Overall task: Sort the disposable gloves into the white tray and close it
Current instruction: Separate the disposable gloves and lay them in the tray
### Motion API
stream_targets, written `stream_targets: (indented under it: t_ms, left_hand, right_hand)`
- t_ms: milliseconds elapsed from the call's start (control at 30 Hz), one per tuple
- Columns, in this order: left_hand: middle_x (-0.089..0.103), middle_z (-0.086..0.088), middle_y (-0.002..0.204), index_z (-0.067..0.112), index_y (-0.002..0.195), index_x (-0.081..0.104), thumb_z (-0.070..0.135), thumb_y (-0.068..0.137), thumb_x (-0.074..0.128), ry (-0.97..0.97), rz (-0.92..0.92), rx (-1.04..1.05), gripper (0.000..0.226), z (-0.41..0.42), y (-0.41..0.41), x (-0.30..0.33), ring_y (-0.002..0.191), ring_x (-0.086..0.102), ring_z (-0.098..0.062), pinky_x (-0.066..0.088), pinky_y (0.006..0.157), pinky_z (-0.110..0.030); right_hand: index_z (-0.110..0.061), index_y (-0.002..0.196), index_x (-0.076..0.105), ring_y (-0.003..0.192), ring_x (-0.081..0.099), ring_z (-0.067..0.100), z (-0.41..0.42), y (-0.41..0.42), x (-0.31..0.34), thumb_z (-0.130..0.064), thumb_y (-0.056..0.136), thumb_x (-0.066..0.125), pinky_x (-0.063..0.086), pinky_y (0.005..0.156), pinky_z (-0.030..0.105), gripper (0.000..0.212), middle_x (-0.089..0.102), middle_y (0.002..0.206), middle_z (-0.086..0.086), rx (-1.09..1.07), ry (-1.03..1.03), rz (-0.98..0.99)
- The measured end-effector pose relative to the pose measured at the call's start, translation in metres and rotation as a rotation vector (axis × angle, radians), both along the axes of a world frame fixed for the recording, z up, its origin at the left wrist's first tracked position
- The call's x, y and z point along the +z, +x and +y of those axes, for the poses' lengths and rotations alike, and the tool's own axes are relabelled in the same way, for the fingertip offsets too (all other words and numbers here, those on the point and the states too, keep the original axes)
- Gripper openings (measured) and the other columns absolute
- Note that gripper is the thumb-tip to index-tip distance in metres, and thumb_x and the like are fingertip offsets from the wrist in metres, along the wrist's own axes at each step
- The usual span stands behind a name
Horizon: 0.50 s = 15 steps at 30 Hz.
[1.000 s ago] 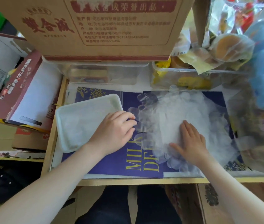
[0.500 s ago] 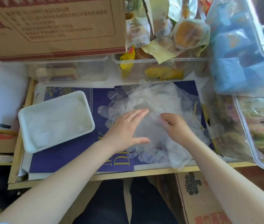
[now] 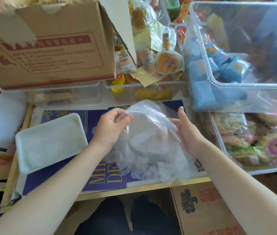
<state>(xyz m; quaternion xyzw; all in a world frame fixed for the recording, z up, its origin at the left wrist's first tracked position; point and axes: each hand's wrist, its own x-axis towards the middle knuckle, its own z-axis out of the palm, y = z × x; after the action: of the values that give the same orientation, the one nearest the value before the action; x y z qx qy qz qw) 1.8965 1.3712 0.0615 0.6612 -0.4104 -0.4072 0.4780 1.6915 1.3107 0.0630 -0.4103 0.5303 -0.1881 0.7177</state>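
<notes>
A bundle of clear disposable gloves (image 3: 148,143) is gathered up off the blue printed mat, its lower end drooping toward the table's front edge. My left hand (image 3: 111,127) pinches the bundle's upper left edge between thumb and fingers. On the bundle's right side, my right hand (image 3: 186,131) cups it from beneath with the palm turned inward. The white foam tray (image 3: 49,141) lies open on the table to the left of both hands, with a thin clear layer inside it.
A large cardboard box (image 3: 49,48) stands at the back left. Clear bins of wrapped snacks (image 3: 246,65) crowd the back and right side. A lower bin (image 3: 260,143) sits right beside my right arm. Another cardboard box (image 3: 207,211) is under the table's front edge.
Both hands were pressing flat on the spread-out gloves; they have since gathered the gloves into a bundle and raised it off the mat. The camera view tilted upward.
</notes>
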Motion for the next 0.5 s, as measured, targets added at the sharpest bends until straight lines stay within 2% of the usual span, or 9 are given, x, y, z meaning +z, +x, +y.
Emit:
stream_targets:
  t_ms: [33,100,200,267,300,333,367,433,500]
  left_hand:
    - [0.055,0.007,0.056,0.014,0.077,0.060,0.016,0.087,0.063,0.002,0.014,0.040,0.011,-0.001,0.001,0.002,0.048,0.049,-0.001,0.039,0.052,-0.013]
    - [0.056,0.002,0.060,0.015,0.077,0.058,0.019,0.090,0.060,0.014,0.031,0.102,0.013,-0.001,0.004,0.005,0.051,0.050,-0.002,0.040,0.055,-0.015]
    - [0.058,-0.001,0.068,0.015,0.078,0.056,0.024,0.092,0.057,0.042,0.061,0.166,0.016,0.000,0.009,0.006,0.064,0.052,-0.011,0.041,0.065,-0.028]
    - [0.059,-0.002,0.074,0.016,0.079,0.055,0.025,0.093,0.056,0.057,0.054,0.177,0.016,0.002,0.009,0.007,0.070,0.052,-0.015,0.042,0.069,-0.032]
    - [0.060,-0.002,0.076,0.017,0.079,0.055,0.026,0.093,0.055,0.069,0.053,0.175,0.016,0.004,0.009,0.007,0.072,0.053,-0.015,0.043,0.070,-0.034]
    - [0.061,-0.003,0.077,0.018,0.080,0.056,0.027,0.093,0.055,0.079,0.053,0.166,0.016,0.005,0.009,0.008,0.074,0.055,-0.016,0.044,0.071,-0.036]
    - [0.062,-0.004,0.078,0.017,0.081,0.056,0.028,0.093,0.055,0.083,0.050,0.149,0.016,0.007,0.009,0.008,0.074,0.056,-0.017,0.045,0.072,-0.037]
    - [0.062,-0.006,0.079,0.012,0.083,0.055,0.029,0.093,0.055,0.086,0.021,0.112,0.020,0.010,0.008,0.010,0.073,0.056,-0.016,0.045,0.070,-0.036]
    - [0.062,0.000,0.075,0.012,0.082,0.054,0.027,0.093,0.056,0.092,0.011,0.082,0.018,0.011,0.006,0.010,0.067,0.058,-0.009,0.045,0.065,-0.027]
  right_hand:
    - [-0.017,0.087,0.067,0.079,0.068,0.016,0.002,-0.001,0.004,-0.054,0.096,0.025,0.052,0.076,0.025,0.057,0.072,0.084,0.005,-0.001,0.004,-0.026]
    - [-0.015,0.085,0.065,0.092,0.064,0.024,0.005,-0.004,0.005,-0.044,0.095,0.045,0.047,0.085,0.031,0.036,0.069,0.096,0.011,0.041,-0.054,-0.050]
    - [-0.012,0.083,0.065,0.080,0.059,0.026,0.013,-0.007,0.008,-0.034,0.082,0.060,0.044,0.077,0.036,0.022,0.063,0.086,0.011,0.015,-0.039,-0.253]
    - [-0.013,0.080,0.064,0.074,0.059,0.022,0.013,-0.005,0.011,-0.033,0.081,0.061,0.047,0.080,0.035,0.020,0.062,0.081,0.008,-0.044,-0.022,-0.330]
    - [-0.013,0.083,0.064,0.077,0.058,0.023,0.012,-0.004,0.013,-0.035,0.081,0.063,0.046,0.090,0.041,0.022,0.062,0.085,0.008,-0.058,-0.040,-0.345]
    - [-0.011,0.092,0.063,0.086,0.055,0.026,0.011,-0.002,0.015,-0.037,0.080,0.067,0.039,0.101,0.049,0.029,0.059,0.094,0.011,-0.079,-0.061,-0.360]
    - [-0.010,0.103,0.060,0.097,0.051,0.028,0.011,-0.002,0.018,-0.039,0.078,0.070,0.034,0.103,0.053,0.040,0.055,0.104,0.014,-0.093,-0.072,-0.366]
    - [-0.001,0.115,0.058,0.099,0.054,0.031,0.010,-0.001,0.026,-0.032,0.079,0.070,0.044,0.089,0.044,0.049,0.057,0.109,0.018,-0.124,-0.083,-0.341]
    - [0.000,0.114,0.063,0.083,0.064,0.024,0.007,-0.004,0.031,-0.017,0.083,0.060,0.052,0.067,0.029,0.036,0.067,0.098,0.014,-0.128,-0.116,-0.348]
